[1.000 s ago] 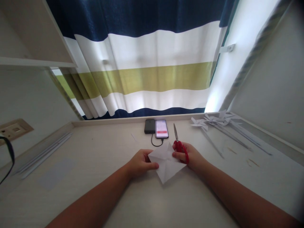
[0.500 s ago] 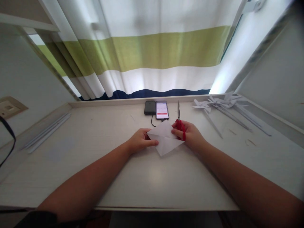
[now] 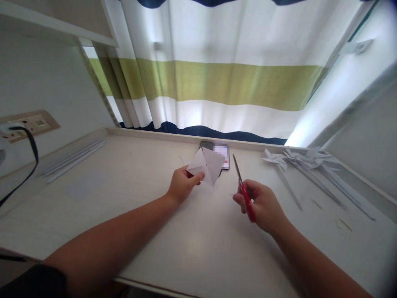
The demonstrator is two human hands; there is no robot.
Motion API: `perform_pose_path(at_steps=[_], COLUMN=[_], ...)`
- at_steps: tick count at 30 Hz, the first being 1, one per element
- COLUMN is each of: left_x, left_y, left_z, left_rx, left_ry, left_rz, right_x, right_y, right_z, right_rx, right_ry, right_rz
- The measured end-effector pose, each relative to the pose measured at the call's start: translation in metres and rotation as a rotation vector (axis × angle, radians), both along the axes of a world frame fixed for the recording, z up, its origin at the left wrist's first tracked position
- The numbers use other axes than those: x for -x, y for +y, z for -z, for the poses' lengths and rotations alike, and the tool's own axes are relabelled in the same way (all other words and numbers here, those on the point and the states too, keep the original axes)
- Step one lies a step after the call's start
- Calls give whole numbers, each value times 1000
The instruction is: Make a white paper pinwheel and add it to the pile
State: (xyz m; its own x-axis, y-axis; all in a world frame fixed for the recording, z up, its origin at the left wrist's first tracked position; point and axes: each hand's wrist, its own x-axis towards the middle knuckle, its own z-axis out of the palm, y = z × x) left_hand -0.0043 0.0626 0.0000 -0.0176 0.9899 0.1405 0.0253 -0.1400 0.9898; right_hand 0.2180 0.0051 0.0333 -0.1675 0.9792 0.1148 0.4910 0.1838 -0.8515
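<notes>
My left hand point(image 3: 185, 182) pinches a square sheet of white paper point(image 3: 211, 162) near its lower left, thumb on top and fingers underneath. Slits or creases run in from the corners toward the paper's middle. To the right, my right hand point(image 3: 260, 205) is closed around the red handles of a pair of scissors point(image 3: 246, 198). The blades look closed and point up and away from me, apart from the paper. A thin pale sliver shows by the right fingertips; I cannot tell whether it is held.
Paper pinwheels on rolled sticks point(image 3: 310, 159) lie at the back right. Rolled paper sticks point(image 3: 74, 161) rest along the left edge. Behind the paper are a lit phone point(image 3: 226, 163) and a dark box-shaped device point(image 3: 206, 145). A cable point(image 3: 34, 153) hangs from the left wall socket.
My right hand has let go of the paper and moved right and nearer with the scissors, which now tilt left. The left hand keeps the paper, now turned. The camera view has shifted.
</notes>
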Motion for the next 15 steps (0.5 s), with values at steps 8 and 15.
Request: perform_pose_path(at_steps=[8, 15], left_x=[-3, -2], left_y=[-7, -11], left_z=[-10, -13], left_rx=[-71, -36], left_ry=[-203, -315], left_rz=[-99, -129], right_x=[0, 11], right_y=[0, -2], right_z=[2, 13], right_rx=[9, 91], right_ry=[-393, -445], right_rz=[-100, -193])
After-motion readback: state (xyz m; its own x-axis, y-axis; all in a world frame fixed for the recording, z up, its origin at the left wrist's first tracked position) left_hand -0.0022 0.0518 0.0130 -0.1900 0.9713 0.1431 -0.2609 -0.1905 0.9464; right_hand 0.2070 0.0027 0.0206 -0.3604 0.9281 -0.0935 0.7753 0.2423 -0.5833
